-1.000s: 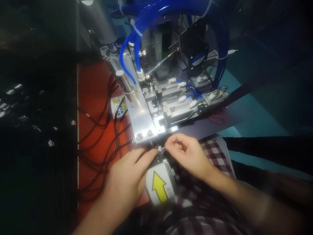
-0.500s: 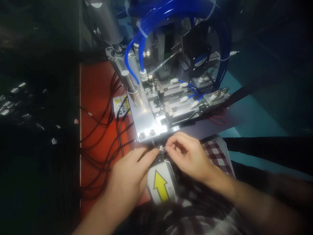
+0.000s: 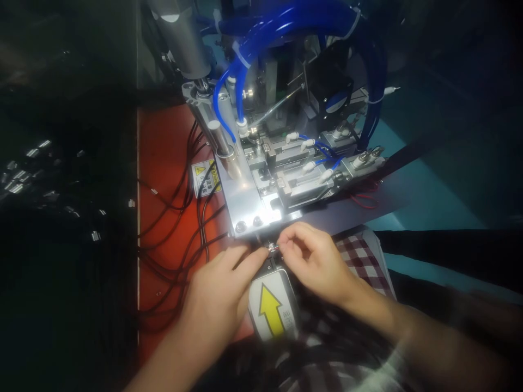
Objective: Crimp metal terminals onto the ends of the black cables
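A small shiny metal piece sits at the front of the machine, between my hands. The thumb of my left hand reaches it from the left; the index finger lies apart from the thumb, against the front of the metal plate, its tip hidden. On the other side, my right hand has thumb and index finger pinched together beside the same piece. What that pinch holds is too small to make out. Just below is a white cover with a yellow arrow pointing towards the machine.
Behind the plate stand metal cylinders with white fittings and a thick bundle of blue tubes. Black cables cross the orange-red surface at left, near a warning label. Small shiny pieces lie scattered on the dark area further left.
The whole view has shifted slightly, so things appear a little further right and down. Both hands stay in nearly the same position at the small metal piece.
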The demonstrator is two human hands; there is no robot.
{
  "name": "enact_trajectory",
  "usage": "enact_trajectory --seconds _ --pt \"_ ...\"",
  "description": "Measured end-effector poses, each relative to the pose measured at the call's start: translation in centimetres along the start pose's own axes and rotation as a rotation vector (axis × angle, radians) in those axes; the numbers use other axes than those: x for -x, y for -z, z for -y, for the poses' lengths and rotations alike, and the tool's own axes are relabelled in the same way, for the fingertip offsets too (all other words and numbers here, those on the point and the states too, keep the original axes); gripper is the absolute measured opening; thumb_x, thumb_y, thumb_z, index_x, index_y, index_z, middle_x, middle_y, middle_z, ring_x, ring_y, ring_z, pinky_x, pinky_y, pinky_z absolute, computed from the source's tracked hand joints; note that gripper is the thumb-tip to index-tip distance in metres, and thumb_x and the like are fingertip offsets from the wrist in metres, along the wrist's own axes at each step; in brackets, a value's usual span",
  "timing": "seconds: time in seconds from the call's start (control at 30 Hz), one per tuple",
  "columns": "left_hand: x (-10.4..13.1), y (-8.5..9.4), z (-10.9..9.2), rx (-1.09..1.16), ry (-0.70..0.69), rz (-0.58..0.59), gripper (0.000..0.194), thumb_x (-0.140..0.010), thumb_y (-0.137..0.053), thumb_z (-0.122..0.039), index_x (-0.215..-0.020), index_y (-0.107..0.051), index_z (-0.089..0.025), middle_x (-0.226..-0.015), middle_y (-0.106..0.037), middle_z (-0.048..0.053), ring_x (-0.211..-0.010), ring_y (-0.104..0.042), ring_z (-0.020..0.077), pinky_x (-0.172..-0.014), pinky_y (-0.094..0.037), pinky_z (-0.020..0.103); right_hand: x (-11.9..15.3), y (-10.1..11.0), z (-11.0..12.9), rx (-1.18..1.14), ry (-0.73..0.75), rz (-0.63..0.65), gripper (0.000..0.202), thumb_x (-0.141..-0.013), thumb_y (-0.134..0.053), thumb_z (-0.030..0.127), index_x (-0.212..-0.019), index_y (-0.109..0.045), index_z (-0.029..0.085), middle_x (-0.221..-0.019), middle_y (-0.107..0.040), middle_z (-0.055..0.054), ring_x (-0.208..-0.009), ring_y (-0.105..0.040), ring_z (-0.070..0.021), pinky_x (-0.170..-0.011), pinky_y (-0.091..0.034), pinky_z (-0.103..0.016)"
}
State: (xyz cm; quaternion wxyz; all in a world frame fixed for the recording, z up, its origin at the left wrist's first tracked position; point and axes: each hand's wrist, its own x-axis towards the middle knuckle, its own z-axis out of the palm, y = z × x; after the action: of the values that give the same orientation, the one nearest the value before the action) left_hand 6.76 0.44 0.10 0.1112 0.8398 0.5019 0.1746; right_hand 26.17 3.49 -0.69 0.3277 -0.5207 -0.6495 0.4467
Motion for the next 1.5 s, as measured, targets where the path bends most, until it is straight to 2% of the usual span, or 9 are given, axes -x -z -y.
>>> enact_trajectory --seconds 0.07,0.2,0.43,0.63,0.83,1.0,1.2,1.4,1.5 --pt "0.2 -0.2 0.1 0.007 0.018 -0.01 0.037 -0.087 -0.039 -0.01 -0.112 -0.064 -0.021 -0.091 -0.063 0.004 -0.074 -0.061 0.0168 -0.059 -0.049 0.024 0.1 0.1 0.1 -0.017 -0.025 0.017 0.008 -0.082 -0.052 0.017 -0.076 -0.058 0.018 -0.07 -0.057 -0.002 -0.059 -0.05 -0.0127 -0.053 -0.04 -0.025" --pt "0.2 -0.4 0.1 0.009 0.026 -0.008 0.036 -0.088 -0.038 -0.012 -0.112 -0.063 -0.022 -0.092 -0.062 0.004 -0.075 -0.06 0.0166 -0.059 -0.048 0.024 -0.1 0.3 0.3 -0.106 -0.189 0.081 0.004 -0.08 -0.055 0.019 -0.08 -0.058 0.018 -0.061 -0.049 0.003 -0.048 -0.041 -0.0091 -0.044 -0.034 -0.022" --pt "0.3 -0.5 0.1 0.023 0.036 0.0 0.038 -0.088 -0.038 -0.011 -0.115 -0.062 -0.023 -0.093 -0.063 0.004 -0.076 -0.06 0.0173 -0.06 -0.048 0.025 -0.5 -0.1 0.2 -0.174 -0.238 0.093 0.004 -0.077 -0.054 0.017 -0.074 -0.057 0.017 -0.067 -0.053 0.0 -0.053 -0.043 -0.0097 -0.049 -0.036 -0.023" --pt "0.4 -0.7 0.2 0.027 0.033 -0.013 0.037 -0.088 -0.039 -0.011 -0.114 -0.062 -0.024 -0.094 -0.063 0.004 -0.074 -0.06 0.0172 -0.058 -0.048 0.025 -0.3 -0.3 -0.1 -0.162 -0.167 0.065 0.003 -0.076 -0.055 0.017 -0.074 -0.056 0.017 -0.067 -0.053 0.0 -0.052 -0.043 -0.0099 -0.048 -0.035 -0.023" --pt "0.1 -0.4 0.0 0.025 0.024 -0.013 0.036 -0.088 -0.039 -0.011 -0.113 -0.063 -0.022 -0.092 -0.064 0.004 -0.074 -0.061 0.0173 -0.059 -0.05 0.026 0.0 -0.8 -0.8 -0.216 -0.143 0.046 0.006 -0.083 -0.054 0.021 -0.078 -0.056 0.017 -0.065 -0.049 0.002 -0.051 -0.041 -0.0095 -0.047 -0.035 -0.023" --pt "-0.1 0.2 -0.1 0.02 -0.007 -0.003 0.036 -0.087 -0.04 -0.01 -0.11 -0.066 -0.018 -0.089 -0.065 0.007 -0.071 -0.062 0.0185 -0.055 -0.051 0.026 0.3 -1.0 -1.5 -0.222 -0.08 0.023 0.007 -0.087 -0.054 0.021 -0.081 -0.056 0.018 -0.075 -0.055 -0.001 -0.059 -0.049 -0.0113 -0.054 -0.042 -0.024" --pt "-0.2 0.4 -0.1 0.023 -0.003 -0.003 0.036 -0.087 -0.04 -0.01 -0.11 -0.067 -0.018 -0.089 -0.065 0.007 -0.071 -0.063 0.0179 -0.056 -0.052 0.026 0.4 -1.0 -1.7 -0.164 0.042 -0.007 0.006 -0.087 -0.054 0.018 -0.083 -0.057 0.017 -0.081 -0.059 -0.004 -0.074 -0.057 -0.0157 -0.063 -0.047 -0.026" --pt "-0.2 0.1 -0.1 0.02 -0.012 0.0 0.036 -0.087 -0.04 -0.01 -0.111 -0.066 -0.018 -0.088 -0.064 0.006 -0.071 -0.062 0.0171 -0.056 -0.051 0.025 0.1 -0.7 -1.1 -0.097 -0.038 -0.007 0.006 -0.085 -0.054 0.017 -0.082 -0.059 0.017 -0.076 -0.06 -0.002 -0.058 -0.053 -0.0116 -0.051 -0.043 -0.023" --pt "-0.1 -0.1 0.0 0.019 0.008 -0.027 0.037 -0.088 -0.039 -0.011 -0.111 -0.066 -0.02 -0.089 -0.063 0.006 -0.072 -0.061 0.0174 -0.056 -0.05 0.025 -0.1 -0.3 -0.5 0.007 0.036 0.011 0.007 -0.082 -0.053 0.014 -0.08 -0.06 0.016 -0.071 -0.059 -0.002 -0.055 -0.052 -0.011 -0.048 -0.041 -0.022"
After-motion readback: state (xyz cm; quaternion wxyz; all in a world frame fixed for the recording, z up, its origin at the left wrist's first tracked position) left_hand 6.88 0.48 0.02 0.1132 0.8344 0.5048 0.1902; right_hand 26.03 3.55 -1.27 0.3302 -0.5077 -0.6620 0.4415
